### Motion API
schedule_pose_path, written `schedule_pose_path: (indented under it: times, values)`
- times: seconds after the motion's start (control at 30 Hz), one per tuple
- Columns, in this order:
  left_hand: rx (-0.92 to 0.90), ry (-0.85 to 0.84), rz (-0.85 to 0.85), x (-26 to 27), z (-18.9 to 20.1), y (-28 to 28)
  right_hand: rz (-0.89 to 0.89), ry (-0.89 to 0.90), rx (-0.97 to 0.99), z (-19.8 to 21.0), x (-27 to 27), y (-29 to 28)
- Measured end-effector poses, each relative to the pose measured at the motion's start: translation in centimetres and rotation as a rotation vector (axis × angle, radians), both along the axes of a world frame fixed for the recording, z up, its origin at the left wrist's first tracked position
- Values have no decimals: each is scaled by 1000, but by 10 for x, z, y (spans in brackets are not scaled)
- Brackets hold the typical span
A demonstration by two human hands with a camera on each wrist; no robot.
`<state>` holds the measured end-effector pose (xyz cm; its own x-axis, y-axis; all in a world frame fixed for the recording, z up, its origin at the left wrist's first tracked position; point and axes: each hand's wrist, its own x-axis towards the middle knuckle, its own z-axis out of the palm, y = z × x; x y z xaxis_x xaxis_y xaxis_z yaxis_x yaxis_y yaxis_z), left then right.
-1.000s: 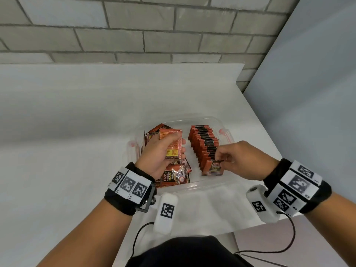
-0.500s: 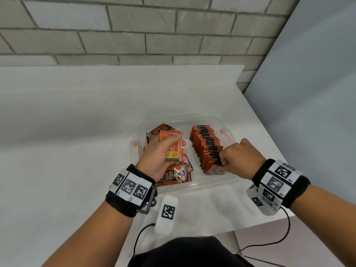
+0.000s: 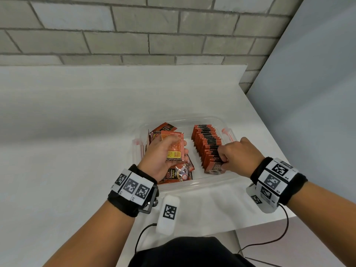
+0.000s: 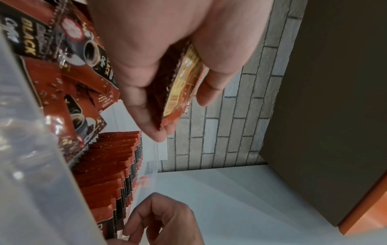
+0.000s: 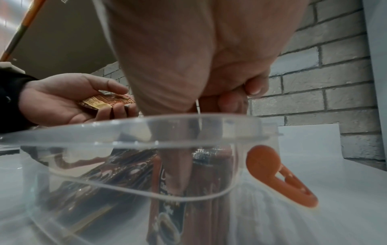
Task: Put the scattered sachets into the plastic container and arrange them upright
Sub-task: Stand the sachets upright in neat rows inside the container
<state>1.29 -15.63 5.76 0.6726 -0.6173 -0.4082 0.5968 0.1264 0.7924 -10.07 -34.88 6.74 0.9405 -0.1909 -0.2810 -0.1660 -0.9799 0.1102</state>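
A clear plastic container [image 3: 194, 183] stands on the white table. Its right half holds a leaning row of upright red-and-black sachets [image 3: 207, 143]. A few loose sachets [image 3: 177, 175] lie flat in its left half. My left hand [image 3: 178, 146] hovers over those and grips a small stack of sachets [image 3: 174, 149], which the left wrist view shows between thumb and fingers [image 4: 182, 86]. My right hand [image 3: 223, 161] is at the near end of the row, fingers curled, pinching the front sachet [image 3: 215, 167]. Its thumb reaches down inside the container wall [image 5: 176, 174].
Orange latches [image 5: 278, 175] stick out from the container's short sides. A brick wall [image 3: 154, 31] backs the table and a grey panel [image 3: 308, 93] closes the right. The table edge runs close on the right and front, where a white tagged device [image 3: 168, 212] hangs on a cable.
My right hand has shifted up onto the near end of the row and turned knuckles-up, pressing the front sachet in. The left hand with its stack has barely moved.
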Motion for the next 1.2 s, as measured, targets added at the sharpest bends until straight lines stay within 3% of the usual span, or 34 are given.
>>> schedule_pose_path:
  times: [0.17,0.27,0.43,0.57,0.7,0.83,0.97,1.03,1.13,1.2]
  values:
    - [-20,74,-4,-1,0,-1,-35,-25,56,4,-2,-2]
    - [4,13,-81,-1,0,-2,-79,-44,176,10,-5,-4]
    - [52,-123,-195,-4,0,-7,-287,-289,718,25,-3,-1]
    - [72,-246,-257,-9,5,-15,-302,-340,946,38,6,12]
    - [20,-194,-235,-9,15,-21,-267,-492,933,41,9,11]
    - [9,32,-168,-3,19,-24,-158,-781,797,43,5,11]
    - [-89,11,-156,-4,23,-28,-47,-622,754,34,-1,14]
    - [-91,-28,-103,-4,23,-30,-142,-555,810,32,-3,12]
    - [-115,-34,-37,-4,23,-34,-395,-517,1073,37,-5,11]
    - [-126,-25,-22,-5,23,-38,-468,-480,1156,41,-5,9]
